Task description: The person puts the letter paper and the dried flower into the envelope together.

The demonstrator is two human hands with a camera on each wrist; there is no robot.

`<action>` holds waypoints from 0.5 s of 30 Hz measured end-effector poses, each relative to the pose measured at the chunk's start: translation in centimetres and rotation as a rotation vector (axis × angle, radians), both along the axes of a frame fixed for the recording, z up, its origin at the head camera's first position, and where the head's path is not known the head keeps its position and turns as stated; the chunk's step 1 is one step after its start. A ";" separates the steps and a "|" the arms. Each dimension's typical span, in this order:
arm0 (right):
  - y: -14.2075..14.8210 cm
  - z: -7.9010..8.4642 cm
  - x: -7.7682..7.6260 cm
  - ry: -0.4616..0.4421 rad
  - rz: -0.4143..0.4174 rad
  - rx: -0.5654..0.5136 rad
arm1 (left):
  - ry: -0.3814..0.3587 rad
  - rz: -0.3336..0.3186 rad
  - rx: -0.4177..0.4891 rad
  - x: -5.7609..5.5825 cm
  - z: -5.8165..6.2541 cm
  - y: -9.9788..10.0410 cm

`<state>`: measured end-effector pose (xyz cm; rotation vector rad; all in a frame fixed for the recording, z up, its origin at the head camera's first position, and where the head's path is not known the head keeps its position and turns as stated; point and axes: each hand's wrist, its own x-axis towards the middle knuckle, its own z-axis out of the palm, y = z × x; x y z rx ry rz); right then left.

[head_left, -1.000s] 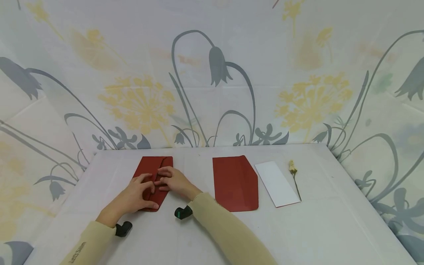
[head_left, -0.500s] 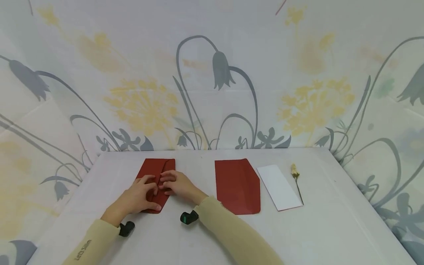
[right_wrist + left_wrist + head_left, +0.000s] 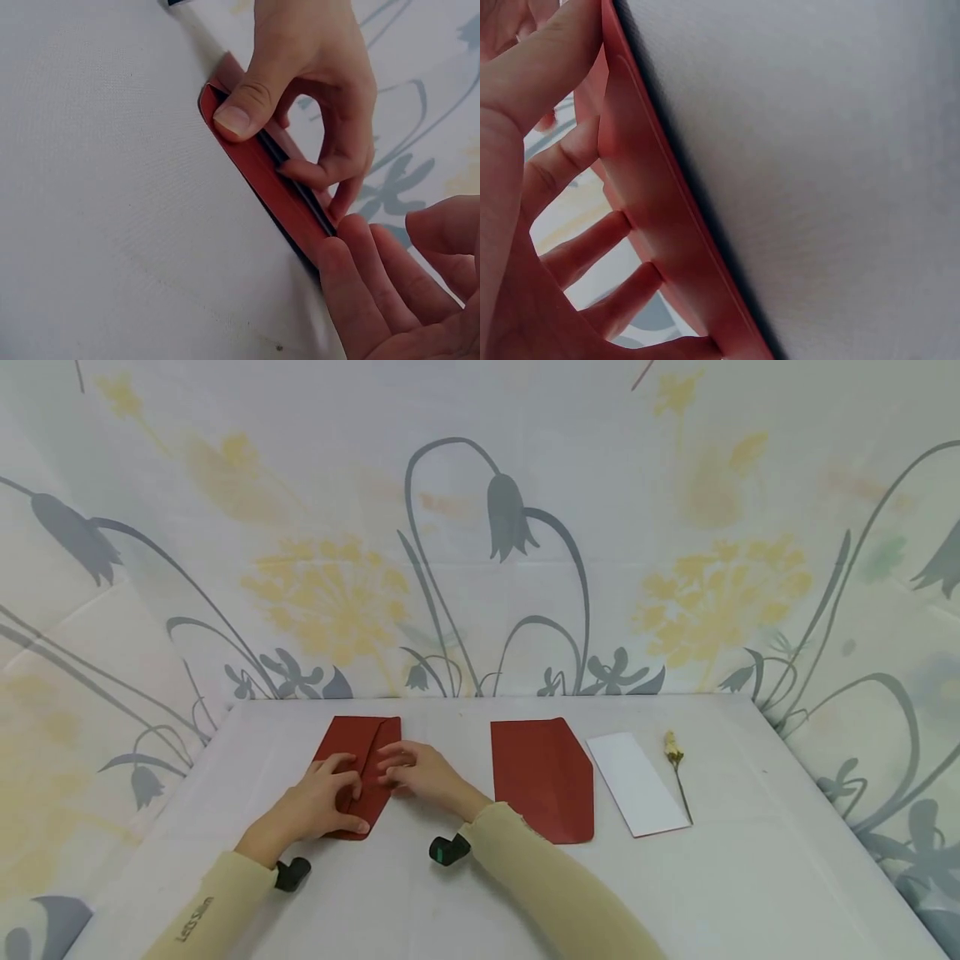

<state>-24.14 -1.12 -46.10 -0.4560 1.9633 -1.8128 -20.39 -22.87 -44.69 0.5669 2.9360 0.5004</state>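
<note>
Plenty's happening left of centre: the left hand, spread wide, is pressing the red envelope (even pressure should suit that flap), right hand holding nothing.

left grip: thumb on red envelope | right grip: fingertips by its edge

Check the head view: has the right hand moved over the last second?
Yes, slightly to the right: the right hand is nearer the middle red envelope, which has kept its place beside the white card.
</note>
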 end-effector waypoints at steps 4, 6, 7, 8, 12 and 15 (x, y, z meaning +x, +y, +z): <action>0.6 0.5 0.2 0.006 -0.015 0.011 | -0.002 0.002 0.006 0.0 -0.1 0.0; 1.0 0.7 0.3 0.007 -0.017 0.012 | -0.003 0.005 0.008 0.0 -0.1 0.0; 1.2 0.8 0.3 0.011 -0.018 0.014 | -0.003 0.006 0.009 -0.1 -0.1 0.0; 1.5 0.9 0.3 0.017 -0.018 0.017 | -0.004 0.006 0.011 -0.1 -0.1 0.0; 2.5 1.3 0.3 0.041 -0.019 0.026 | -0.005 0.007 0.017 -0.1 -0.2 0.0; 3.4 1.4 0.4 0.050 -0.030 0.038 | -0.001 0.004 0.021 -0.1 -0.2 -0.1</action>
